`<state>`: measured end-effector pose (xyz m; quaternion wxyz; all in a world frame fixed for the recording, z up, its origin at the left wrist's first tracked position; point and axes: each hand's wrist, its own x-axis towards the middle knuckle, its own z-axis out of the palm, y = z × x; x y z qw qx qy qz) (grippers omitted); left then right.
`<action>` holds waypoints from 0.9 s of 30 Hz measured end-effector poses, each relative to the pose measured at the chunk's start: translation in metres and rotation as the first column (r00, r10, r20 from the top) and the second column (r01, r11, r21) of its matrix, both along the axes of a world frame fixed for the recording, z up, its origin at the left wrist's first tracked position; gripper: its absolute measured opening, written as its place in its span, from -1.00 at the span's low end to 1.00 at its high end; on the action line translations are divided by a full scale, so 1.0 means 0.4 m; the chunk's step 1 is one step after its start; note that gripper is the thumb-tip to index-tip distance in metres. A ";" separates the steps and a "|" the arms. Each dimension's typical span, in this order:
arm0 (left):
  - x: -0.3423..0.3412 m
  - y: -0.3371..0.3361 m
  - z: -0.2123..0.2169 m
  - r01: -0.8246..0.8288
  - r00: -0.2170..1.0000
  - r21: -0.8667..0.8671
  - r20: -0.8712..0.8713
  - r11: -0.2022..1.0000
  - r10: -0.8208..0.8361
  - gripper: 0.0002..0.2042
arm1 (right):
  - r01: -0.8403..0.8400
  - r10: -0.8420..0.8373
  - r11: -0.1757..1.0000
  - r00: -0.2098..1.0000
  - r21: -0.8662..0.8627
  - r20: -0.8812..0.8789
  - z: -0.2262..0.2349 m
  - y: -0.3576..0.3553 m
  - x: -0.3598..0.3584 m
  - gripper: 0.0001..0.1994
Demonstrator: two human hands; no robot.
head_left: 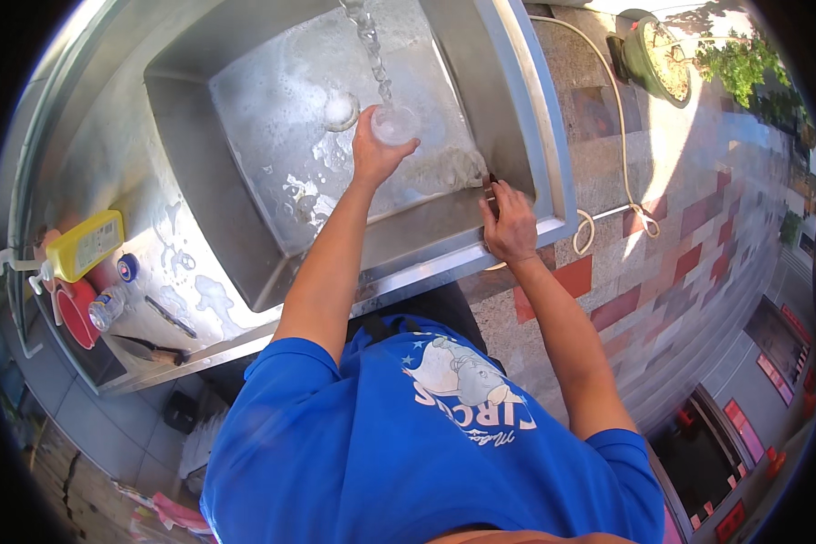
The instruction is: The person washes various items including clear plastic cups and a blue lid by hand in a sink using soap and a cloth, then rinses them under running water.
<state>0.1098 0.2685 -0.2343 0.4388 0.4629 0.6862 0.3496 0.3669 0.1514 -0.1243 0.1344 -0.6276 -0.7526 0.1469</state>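
Observation:
My left hand [377,156] is wrapped round a small clear cup [395,125] over the sink floor. A stream of water [369,41] falls from the top into the cup. At the sink's near right corner, my right hand [511,223] is closed on a slim brown-handled brush [457,170]. Its pale, fuzzy head points left, low in the sink, and looks blurred. The metal sink [206,163] has a wet floor with patches of foam. A round drain [341,111] lies just left of the cup.
On the left metal counter are a yellow pump bottle [86,245], a red bowl [79,313], a clear plastic bottle [107,308], a blue cap [128,266] and a knife [151,350]. A beige hose [622,136] and a potted plant [659,63] are on the right.

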 end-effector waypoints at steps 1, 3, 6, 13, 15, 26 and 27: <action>-0.004 -0.023 -0.037 -0.012 0.999 0.052 -0.039 0.999 0.014 -0.06 | 0.003 -0.003 1.000 1.000 -0.015 -0.001 0.005 -0.022 -0.002 -0.60; 0.012 -0.013 -0.042 0.001 1.000 0.104 -0.025 0.995 0.001 -0.06 | 0.010 -0.010 1.000 1.000 -0.013 0.002 0.001 0.010 0.009 -0.60; 0.032 -0.007 -0.057 -0.034 0.993 0.086 -0.108 0.996 0.044 -0.06 | 0.009 -0.009 1.000 1.000 -0.010 0.004 -0.002 0.005 0.007 -0.60; 0.049 -0.078 -0.049 -0.110 0.979 -0.084 0.163 0.990 0.122 -0.02 | 0.031 -0.031 0.996 1.000 -0.089 0.003 0.018 -0.030 0.005 -0.59; 0.056 -0.014 -0.054 -0.133 0.969 -0.106 0.195 0.985 0.152 -0.01 | 0.012 -0.011 0.998 1.000 -0.065 0.027 0.002 -0.023 0.005 -0.59; 0.045 -0.057 -0.022 0.292 0.094 -0.716 0.682 0.634 0.726 -0.33 | 0.010 -0.010 1.000 1.000 -0.024 0.008 -0.005 -0.003 0.007 -0.61; 0.054 -0.060 -0.012 0.294 0.095 -0.716 0.681 0.633 0.727 -0.33 | -0.014 0.014 1.000 0.999 -0.001 0.036 -0.005 -0.016 0.010 -0.61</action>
